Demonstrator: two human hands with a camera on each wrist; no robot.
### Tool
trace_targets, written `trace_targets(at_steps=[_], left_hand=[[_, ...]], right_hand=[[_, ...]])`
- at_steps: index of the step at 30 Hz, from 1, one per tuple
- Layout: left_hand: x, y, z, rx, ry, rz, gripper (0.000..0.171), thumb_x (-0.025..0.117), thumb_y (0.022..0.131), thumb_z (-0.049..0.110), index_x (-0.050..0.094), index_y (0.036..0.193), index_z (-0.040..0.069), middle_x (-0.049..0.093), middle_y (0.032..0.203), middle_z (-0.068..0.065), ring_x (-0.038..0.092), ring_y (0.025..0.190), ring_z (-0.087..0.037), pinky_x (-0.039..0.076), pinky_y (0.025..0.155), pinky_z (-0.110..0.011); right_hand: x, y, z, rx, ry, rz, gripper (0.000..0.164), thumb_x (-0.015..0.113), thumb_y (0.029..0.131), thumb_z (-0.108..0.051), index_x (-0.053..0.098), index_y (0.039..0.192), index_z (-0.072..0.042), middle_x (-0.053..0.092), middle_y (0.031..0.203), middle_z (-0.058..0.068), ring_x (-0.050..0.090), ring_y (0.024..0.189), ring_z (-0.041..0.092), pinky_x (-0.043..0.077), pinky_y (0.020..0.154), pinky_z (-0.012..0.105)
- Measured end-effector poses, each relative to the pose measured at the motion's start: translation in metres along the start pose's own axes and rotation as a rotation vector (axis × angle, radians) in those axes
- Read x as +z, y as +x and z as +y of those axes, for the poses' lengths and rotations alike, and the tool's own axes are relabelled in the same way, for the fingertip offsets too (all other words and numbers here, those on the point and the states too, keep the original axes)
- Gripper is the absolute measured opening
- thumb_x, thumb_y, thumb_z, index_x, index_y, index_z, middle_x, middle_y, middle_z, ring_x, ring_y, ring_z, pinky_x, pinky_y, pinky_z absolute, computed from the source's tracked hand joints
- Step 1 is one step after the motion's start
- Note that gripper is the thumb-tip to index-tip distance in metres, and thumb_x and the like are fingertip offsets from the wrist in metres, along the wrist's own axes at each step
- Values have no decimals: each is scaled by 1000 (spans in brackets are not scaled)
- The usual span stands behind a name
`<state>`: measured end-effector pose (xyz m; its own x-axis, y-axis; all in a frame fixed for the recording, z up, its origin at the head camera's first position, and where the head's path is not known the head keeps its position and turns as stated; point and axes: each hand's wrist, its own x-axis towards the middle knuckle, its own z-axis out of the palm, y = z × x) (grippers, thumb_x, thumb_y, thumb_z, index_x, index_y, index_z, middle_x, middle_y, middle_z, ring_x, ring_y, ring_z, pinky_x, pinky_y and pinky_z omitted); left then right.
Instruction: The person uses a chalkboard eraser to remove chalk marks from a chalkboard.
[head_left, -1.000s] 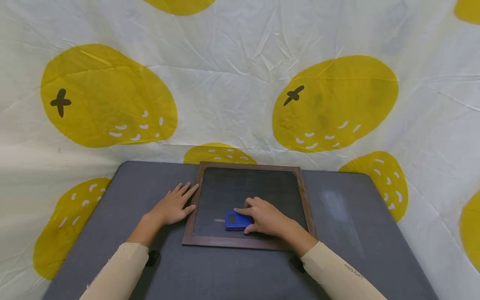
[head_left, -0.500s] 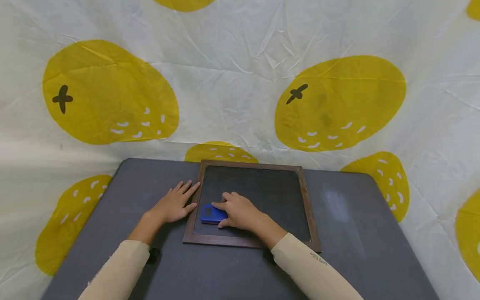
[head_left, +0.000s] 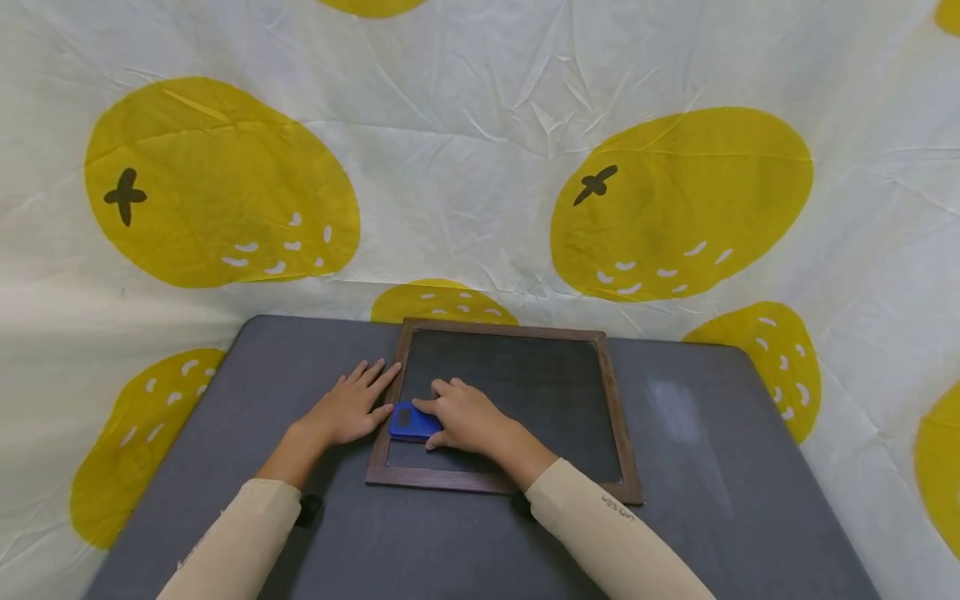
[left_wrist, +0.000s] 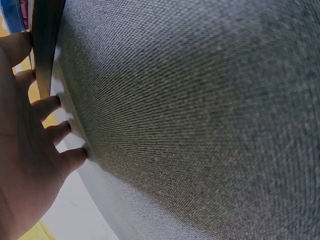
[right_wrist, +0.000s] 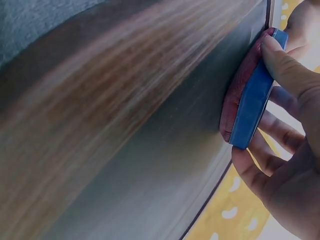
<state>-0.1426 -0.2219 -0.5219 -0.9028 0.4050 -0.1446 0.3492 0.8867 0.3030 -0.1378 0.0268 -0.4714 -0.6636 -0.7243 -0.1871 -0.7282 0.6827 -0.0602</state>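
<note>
My right hand (head_left: 472,422) grips a blue chalkboard eraser (head_left: 412,422) between thumb and fingers. In the right wrist view the eraser (right_wrist: 253,100) shows a blue back and a dark red felt side turned to the board. It lies on the dark writing surface of a wood-framed chalkboard (head_left: 517,379), at the left side of the frame. My left hand (head_left: 341,410) is spread flat on the table, with thumb and index fingertips at the board's left frame. In the left wrist view the fingers of the left hand (left_wrist: 30,135) are stretched out along the wooden frame (left_wrist: 46,45).
The chalkboard lies on a dark grey table (head_left: 450,550) with rounded far corners. A pale smear (head_left: 675,412) marks the table to the right of the board. Behind the table hangs a white cloth (head_left: 450,192) printed with yellow fruit.
My right hand has slid the eraser left across the board to the left frame. A short pale chalk mark seen earlier on the lower left no longer shows. The left hand stays put.
</note>
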Motion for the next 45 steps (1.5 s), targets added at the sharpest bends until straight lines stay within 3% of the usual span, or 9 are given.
trace_targets(at_steps=[15, 24, 36, 45], left_hand=[[-3, 1, 2, 4, -4, 1, 68, 47, 109, 43, 22, 167, 18, 26, 168, -23, 21, 154, -52, 24, 116, -76], [-3, 1, 2, -2, -7, -4, 69, 46, 109, 45, 21, 167, 19, 25, 169, -22, 20, 155, -51, 23, 117, -75], [-3, -1, 1, 9, -7, 8, 69, 47, 109, 44, 21, 167, 18, 24, 169, -21, 19, 155, -51, 22, 117, -75], [-1, -1, 1, 14, -15, 7, 69, 47, 109, 45, 21, 167, 18, 25, 169, -21, 19, 155, -51, 22, 118, -75]], right_hand=[[2, -17, -10, -98, -51, 4, 73, 71, 90, -60, 52, 154, -30, 60, 129, 2, 55, 96, 17, 55, 86, 31], [2, -30, -10, -91, -53, 2, 71, 73, 89, -59, 53, 152, -31, 61, 123, 1, 50, 90, 14, 53, 83, 28], [6, -71, 23, -78, 55, 43, 71, 78, 87, -54, 58, 150, -27, 58, 109, 1, 41, 81, 12, 43, 71, 26], [14, -105, 49, -48, 148, 70, 71, 82, 84, -49, 61, 147, -23, 56, 104, 0, 39, 80, 12, 40, 72, 26]])
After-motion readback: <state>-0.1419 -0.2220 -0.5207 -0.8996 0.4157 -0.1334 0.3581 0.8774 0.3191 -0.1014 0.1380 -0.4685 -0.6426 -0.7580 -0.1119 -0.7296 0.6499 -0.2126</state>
